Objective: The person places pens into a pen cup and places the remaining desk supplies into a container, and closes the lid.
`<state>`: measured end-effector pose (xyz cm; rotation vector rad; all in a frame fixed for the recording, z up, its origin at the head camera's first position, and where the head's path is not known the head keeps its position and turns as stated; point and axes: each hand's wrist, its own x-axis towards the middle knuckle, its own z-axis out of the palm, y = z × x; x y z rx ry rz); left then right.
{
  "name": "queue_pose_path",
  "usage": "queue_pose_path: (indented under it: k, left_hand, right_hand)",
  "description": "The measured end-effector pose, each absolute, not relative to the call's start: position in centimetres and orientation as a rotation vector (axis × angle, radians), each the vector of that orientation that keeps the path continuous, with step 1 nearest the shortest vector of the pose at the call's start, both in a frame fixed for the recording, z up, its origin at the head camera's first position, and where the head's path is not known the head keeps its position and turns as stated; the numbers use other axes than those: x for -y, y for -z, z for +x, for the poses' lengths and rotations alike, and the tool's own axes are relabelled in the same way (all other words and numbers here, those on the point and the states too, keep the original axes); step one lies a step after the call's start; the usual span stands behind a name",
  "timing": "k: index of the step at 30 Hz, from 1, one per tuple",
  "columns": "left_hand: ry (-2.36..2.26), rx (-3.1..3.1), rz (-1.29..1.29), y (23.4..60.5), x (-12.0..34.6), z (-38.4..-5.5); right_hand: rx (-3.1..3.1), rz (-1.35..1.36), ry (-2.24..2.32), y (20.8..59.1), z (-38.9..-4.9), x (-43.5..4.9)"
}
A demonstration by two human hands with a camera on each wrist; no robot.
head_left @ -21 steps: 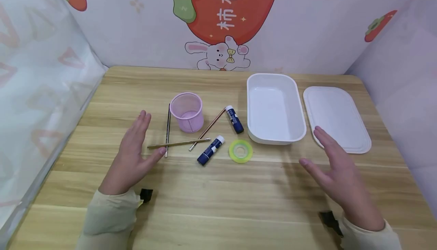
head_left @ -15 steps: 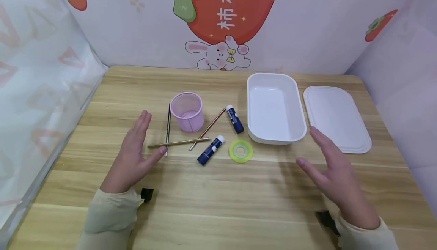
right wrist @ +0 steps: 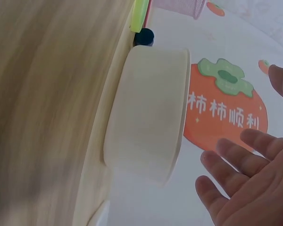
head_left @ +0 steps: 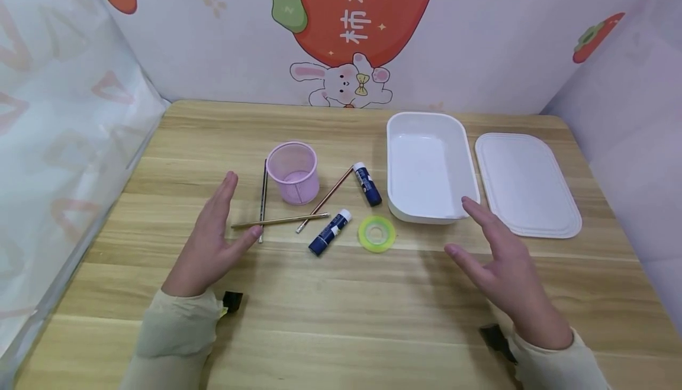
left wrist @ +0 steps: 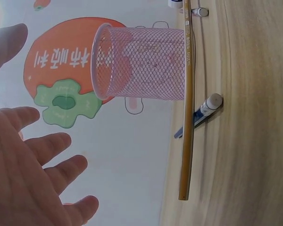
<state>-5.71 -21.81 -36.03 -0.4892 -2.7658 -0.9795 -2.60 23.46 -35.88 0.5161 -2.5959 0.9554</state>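
Note:
My left hand (head_left: 206,242) hovers at the left with its fingers straight and holds nothing. Closest to it lie a gold pencil (head_left: 282,221) and a black pencil (head_left: 263,200), the gold one crossing over the black. Behind them a pink mesh pen cup (head_left: 298,190) stands upright. My right hand (head_left: 508,268), also empty with fingers extended, is in the air in front of a white plastic box (head_left: 426,171). The box's open top faces up in the head view; its side wall (right wrist: 148,113) fills the middle of the right wrist view.
A white lid (head_left: 533,189) lies flat right of the box. Between cup and box are two blue glue sticks (head_left: 330,233), a reddish-brown pencil (head_left: 333,190) and a roll of tape (head_left: 376,234) with a yellow-green ring. A printed cloth backdrop (head_left: 213,52) rises behind the wooden table (head_left: 341,331).
My right hand has moved left, from near the lid toward the front of the box. The left hand has barely shifted. Objects on the table stay where they were.

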Motion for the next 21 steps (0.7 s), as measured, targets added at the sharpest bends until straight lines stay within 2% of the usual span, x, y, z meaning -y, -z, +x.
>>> queue_pose_path:
  k: [21]
  left_hand:
    - [1.098, 2.863, -0.374, 36.6, 21.7, -6.0]
  right_hand:
    - [2.655, 0.512, -0.922, 36.2, -3.0, -21.0]
